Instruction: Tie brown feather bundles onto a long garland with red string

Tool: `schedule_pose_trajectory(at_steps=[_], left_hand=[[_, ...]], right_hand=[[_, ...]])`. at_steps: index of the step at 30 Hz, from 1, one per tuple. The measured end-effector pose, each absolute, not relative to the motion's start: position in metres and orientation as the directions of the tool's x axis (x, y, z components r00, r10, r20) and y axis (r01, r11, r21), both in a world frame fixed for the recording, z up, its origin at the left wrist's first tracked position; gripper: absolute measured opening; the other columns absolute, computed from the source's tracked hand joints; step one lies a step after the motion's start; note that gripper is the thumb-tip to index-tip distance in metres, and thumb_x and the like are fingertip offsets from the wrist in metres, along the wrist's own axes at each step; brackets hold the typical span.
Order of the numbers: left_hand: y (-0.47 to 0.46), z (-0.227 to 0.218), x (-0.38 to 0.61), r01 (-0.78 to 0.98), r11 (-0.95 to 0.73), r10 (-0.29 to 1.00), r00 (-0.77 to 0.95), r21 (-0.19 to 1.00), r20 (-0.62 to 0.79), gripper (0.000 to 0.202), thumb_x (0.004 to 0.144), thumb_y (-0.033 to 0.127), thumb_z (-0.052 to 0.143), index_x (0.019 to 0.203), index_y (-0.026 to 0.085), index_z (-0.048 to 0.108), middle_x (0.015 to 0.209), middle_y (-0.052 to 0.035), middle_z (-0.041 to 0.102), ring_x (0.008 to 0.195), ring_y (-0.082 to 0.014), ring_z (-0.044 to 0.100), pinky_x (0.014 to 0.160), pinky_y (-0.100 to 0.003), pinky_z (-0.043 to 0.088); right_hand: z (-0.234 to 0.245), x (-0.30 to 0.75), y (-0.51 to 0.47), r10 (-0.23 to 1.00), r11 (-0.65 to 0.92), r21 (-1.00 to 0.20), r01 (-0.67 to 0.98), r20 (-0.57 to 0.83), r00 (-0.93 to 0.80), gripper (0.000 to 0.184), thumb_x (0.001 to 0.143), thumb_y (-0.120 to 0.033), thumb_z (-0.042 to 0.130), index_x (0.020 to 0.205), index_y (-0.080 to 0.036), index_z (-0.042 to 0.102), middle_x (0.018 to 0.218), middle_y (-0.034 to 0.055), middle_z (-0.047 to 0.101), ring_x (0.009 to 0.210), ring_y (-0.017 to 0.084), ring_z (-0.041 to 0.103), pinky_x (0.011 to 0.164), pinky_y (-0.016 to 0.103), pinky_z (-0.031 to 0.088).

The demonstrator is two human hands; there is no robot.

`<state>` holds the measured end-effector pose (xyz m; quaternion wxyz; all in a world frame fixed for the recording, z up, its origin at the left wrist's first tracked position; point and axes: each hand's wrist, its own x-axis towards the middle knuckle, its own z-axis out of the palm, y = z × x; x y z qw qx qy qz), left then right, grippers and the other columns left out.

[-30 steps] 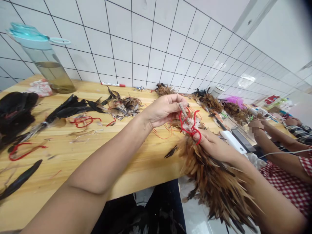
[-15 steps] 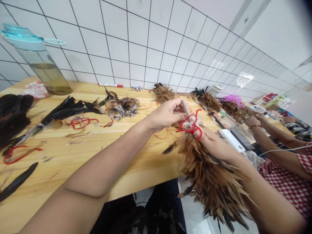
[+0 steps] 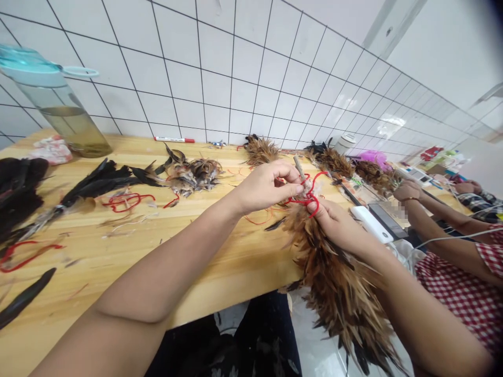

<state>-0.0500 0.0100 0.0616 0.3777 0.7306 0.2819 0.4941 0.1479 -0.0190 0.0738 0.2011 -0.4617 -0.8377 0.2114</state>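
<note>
My right hand (image 3: 341,226) is closed round the quill end of a thick bunch of brown feathers (image 3: 338,287) that hangs down past the table edge. A red cord (image 3: 307,196) loops round the top of the bunch, beside a thin stick (image 3: 299,168) poking up. My left hand (image 3: 267,185) is closed, pinching the red cord at the bunch's top. Both hands meet above the wooden table (image 3: 129,246).
Black feathers (image 3: 102,178), brown feather clumps (image 3: 194,174) and red cord pieces (image 3: 126,200) lie on the table. A plastic bottle (image 3: 63,107) stands back left, a red marker (image 3: 174,140) by the tiled wall. Another person's arms (image 3: 436,220) work at the right near a white device (image 3: 371,224).
Both hands and the bunch shifted slightly left and up in view. The red loop has tightened closer against the bunch's top.
</note>
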Motion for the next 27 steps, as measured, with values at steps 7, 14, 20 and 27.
schedule_pose_trajectory(at_steps=[7, 14, 20, 27], left_hand=[[0.012, 0.058, -0.049, 0.000, -0.579, 0.770, 0.330, 0.815, 0.547, 0.016, 0.078, 0.028, 0.064, 0.072, 0.014, 0.061, 0.082, -0.0034, 0.059, 0.071, -0.0099, 0.053, 0.063, -0.022, 0.043], [0.013, 0.050, -0.042, -0.213, -0.403, 0.781, 0.427, 0.890, 0.456, 0.023, 0.080, 0.036, 0.066, 0.083, 0.013, 0.062, 0.079, -0.0034, 0.063, 0.069, -0.0100, 0.057, 0.065, -0.023, 0.045], [0.013, 0.048, -0.040, -0.089, -0.508, 0.765, 0.410, 0.857, 0.497, 0.019, 0.084, 0.032, 0.061, 0.082, 0.014, 0.056, 0.079, -0.0018, 0.061, 0.068, -0.0082, 0.055, 0.065, -0.022, 0.045], [0.011, 0.043, -0.033, -0.130, -0.549, 0.738, 0.387, 0.825, 0.552, 0.015, 0.084, 0.024, 0.059, 0.095, 0.017, 0.052, 0.089, -0.0030, 0.063, 0.079, -0.0103, 0.060, 0.073, -0.023, 0.047]], right_hand=[[0.070, 0.147, -0.015, 0.866, 0.488, -0.481, 0.728, 0.161, -0.474, 0.064, 0.088, -0.072, 0.025, 0.080, -0.019, 0.060, 0.082, 0.0092, 0.068, 0.082, 0.024, 0.062, 0.081, 0.036, 0.049], [0.066, 0.148, -0.013, 0.887, 0.456, -0.420, 0.784, 0.145, -0.439, 0.051, 0.094, -0.058, 0.026, 0.083, -0.019, 0.058, 0.090, 0.0103, 0.071, 0.084, 0.023, 0.063, 0.079, 0.033, 0.047], [0.063, 0.147, -0.013, 0.892, 0.450, -0.271, 0.851, 0.097, -0.441, 0.034, 0.096, -0.036, 0.030, 0.089, -0.018, 0.058, 0.097, 0.0138, 0.072, 0.088, 0.024, 0.065, 0.081, 0.033, 0.047], [0.062, 0.147, -0.012, 0.895, 0.446, -0.194, 0.874, 0.109, -0.433, 0.035, 0.097, -0.035, 0.029, 0.097, -0.018, 0.059, 0.101, 0.0147, 0.072, 0.091, 0.025, 0.066, 0.080, 0.032, 0.047]])
